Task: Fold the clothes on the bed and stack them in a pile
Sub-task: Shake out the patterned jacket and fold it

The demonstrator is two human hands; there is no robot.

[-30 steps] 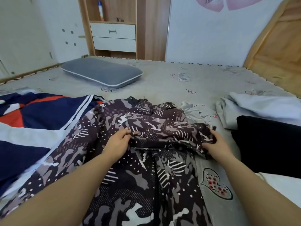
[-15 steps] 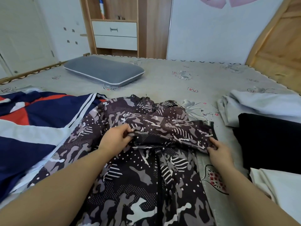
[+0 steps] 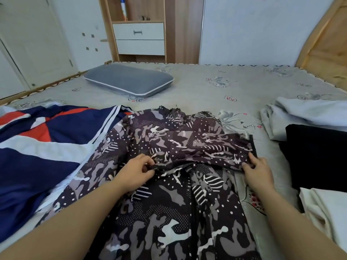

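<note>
Head view: both hands pinch a folded camouflage jacket on the bed.

At 9 o'clock lies a navy, red and white garment (image 3: 43,145); the camouflage jacket (image 3: 174,184) spreads across the centre of the bed (image 3: 216,91). The left hand (image 3: 135,173) and the right hand (image 3: 258,170) each grip its folded-over edge. At 3 o'clock sits a black garment (image 3: 319,156).

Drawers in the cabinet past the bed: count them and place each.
2. The upper drawer has a dark handle; the lower drawer sits directly under it. More could be hidden beyond the frame.
</note>
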